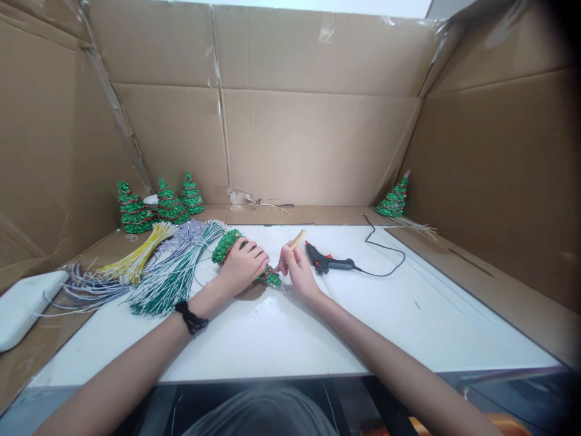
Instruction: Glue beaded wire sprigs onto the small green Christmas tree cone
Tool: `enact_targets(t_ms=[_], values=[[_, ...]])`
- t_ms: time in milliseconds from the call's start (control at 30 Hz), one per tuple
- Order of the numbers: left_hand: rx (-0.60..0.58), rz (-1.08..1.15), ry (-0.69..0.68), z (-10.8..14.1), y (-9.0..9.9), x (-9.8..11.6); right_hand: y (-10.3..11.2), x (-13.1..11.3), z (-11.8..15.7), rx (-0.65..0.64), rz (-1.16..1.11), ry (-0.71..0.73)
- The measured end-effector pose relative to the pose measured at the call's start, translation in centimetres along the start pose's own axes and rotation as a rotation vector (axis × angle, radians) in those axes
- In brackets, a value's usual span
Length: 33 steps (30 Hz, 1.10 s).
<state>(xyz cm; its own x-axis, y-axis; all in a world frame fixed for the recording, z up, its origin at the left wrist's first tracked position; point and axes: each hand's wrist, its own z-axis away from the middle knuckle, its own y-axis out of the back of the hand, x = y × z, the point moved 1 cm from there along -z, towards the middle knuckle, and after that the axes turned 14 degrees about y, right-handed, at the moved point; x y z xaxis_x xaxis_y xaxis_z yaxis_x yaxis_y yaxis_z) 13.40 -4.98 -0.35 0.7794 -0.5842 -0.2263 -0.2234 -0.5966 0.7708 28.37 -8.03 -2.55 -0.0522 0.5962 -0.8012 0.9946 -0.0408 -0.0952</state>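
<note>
My left hand [245, 263] is wrapped over a small green beaded Christmas tree [224, 247], which lies tilted on its side with its narrow end toward the right. Much of the tree's middle is hidden under the fingers. Pinched in my right hand [294, 266] is a short tan stick [298, 238] that looks like wood. Its lower part disappears inside the fingers, close to the tree's tip. Just right of that hand rests a black glue gun [329, 260] with an orange trigger, its nozzle toward the back left.
Bundles of green stems [177, 278] and yellow stems [138, 251] lie at left. Several finished trees [170, 203] stand at back left, another tree [394, 197] at back right. The gun's cord [394, 272] loops rightward. A white box [31, 306] sits far left; cardboard walls [318, 139] enclose the table.
</note>
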Motion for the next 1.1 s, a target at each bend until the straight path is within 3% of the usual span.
enact_targets(t_ms=[467,967,1100], values=[[0.015,-0.017,0.009,-0.1,0.0,0.0,0.2,-0.3,0.9,-0.083,0.255,0.17],[-0.009,-0.037,0.014,-0.2,0.0,0.1,-0.2,-0.8,1.1,-0.377,0.598,0.376],[-0.02,-0.024,0.02,-0.3,-0.2,0.0,-0.1,-0.7,1.3,-0.532,0.782,0.545]])
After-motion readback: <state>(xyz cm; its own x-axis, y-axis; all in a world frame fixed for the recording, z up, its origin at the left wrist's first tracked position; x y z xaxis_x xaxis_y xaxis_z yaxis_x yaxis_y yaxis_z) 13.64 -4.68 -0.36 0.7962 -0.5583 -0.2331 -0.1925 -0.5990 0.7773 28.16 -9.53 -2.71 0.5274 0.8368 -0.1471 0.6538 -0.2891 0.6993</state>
